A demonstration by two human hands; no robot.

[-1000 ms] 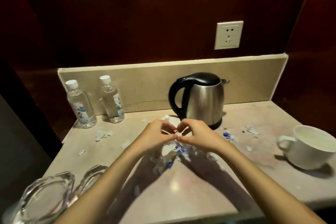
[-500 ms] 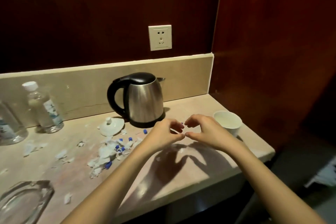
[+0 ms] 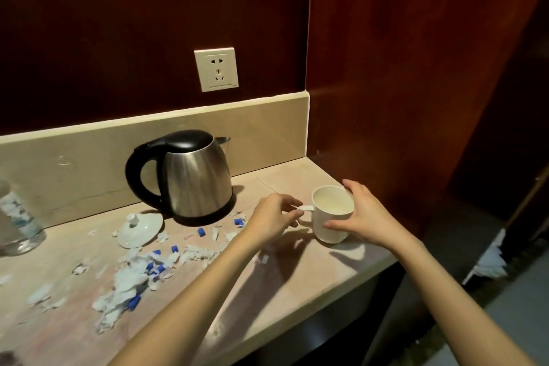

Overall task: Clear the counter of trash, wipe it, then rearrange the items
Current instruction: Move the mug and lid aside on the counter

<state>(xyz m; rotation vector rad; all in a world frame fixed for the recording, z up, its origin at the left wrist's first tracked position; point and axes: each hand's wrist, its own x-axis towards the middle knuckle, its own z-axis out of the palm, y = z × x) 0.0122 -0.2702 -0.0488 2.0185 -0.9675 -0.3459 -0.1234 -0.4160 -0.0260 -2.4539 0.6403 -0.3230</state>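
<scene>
A white mug (image 3: 328, 224) stands near the right end of the beige counter (image 3: 282, 291). My right hand (image 3: 359, 215) wraps around the mug's right side, thumb on the front wall and fingers at the rim. My left hand (image 3: 274, 217) pinches the mug's handle from the left. Torn white paper and small blue scraps (image 3: 133, 279) lie scattered over the counter's middle and left. A white ceramic lid (image 3: 139, 227) lies among them.
A steel kettle (image 3: 190, 178) with a black handle stands at the back by the splashback. A water bottle (image 3: 16, 223) is at the left edge. A wall socket (image 3: 216, 69) sits above. A wooden panel closes the right side; the floor lies beyond the counter's edge.
Both hands moved right from the scraps to the mug; my right hand now holds its body and my left its handle. The view panned right.
</scene>
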